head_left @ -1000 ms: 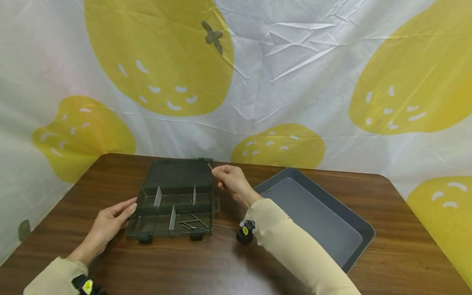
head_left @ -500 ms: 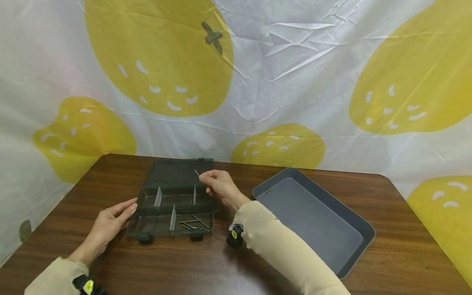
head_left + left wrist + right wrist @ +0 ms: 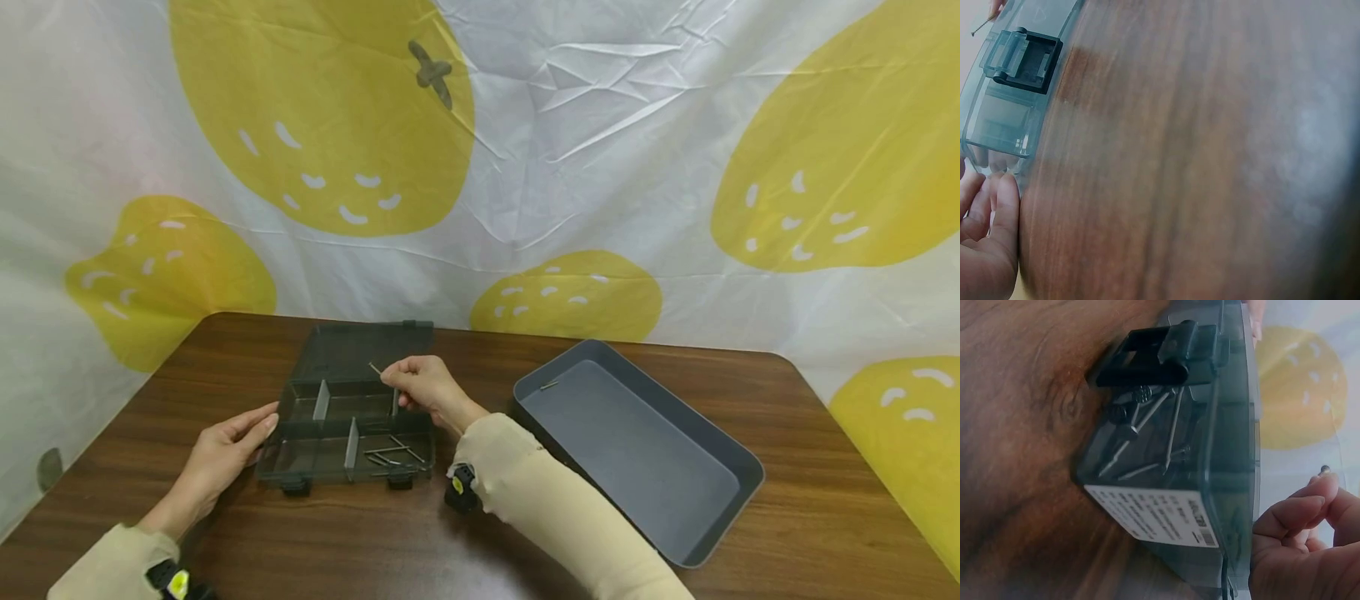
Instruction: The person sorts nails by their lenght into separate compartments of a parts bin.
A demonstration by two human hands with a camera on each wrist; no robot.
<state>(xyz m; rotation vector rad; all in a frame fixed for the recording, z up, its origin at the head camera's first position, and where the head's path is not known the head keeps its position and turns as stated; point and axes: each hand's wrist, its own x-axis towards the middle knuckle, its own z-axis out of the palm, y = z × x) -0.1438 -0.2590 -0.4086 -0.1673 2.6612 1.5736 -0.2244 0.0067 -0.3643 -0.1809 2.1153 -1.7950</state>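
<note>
A thin screw [image 3: 375, 368] is pinched between the thumb and forefinger of my right hand [image 3: 429, 385], its head end sticking out up and left. The hand hovers over the back right part of a smoky clear compartment box [image 3: 315, 454], whose lid [image 3: 367, 350] lies back. Several nails [image 3: 1175, 428] lie in the front right compartment. My left hand [image 3: 221, 458] rests against the box's left side, with fairly straight fingertips [image 3: 1007, 187] at its corner in the left wrist view.
To the right sits a grey tray [image 3: 645, 450], with small metal pieces [image 3: 549, 385] near its left end. Grey dividers [image 3: 351, 450] split the box. Black latches [image 3: 400, 482] jut from its front. A patterned cloth [image 3: 585, 167] hangs behind the wooden table [image 3: 360, 550].
My right hand has moved left and slightly down with the screw, from beside the lid's right edge to over the back compartments. The left hand and box have stayed put.
</note>
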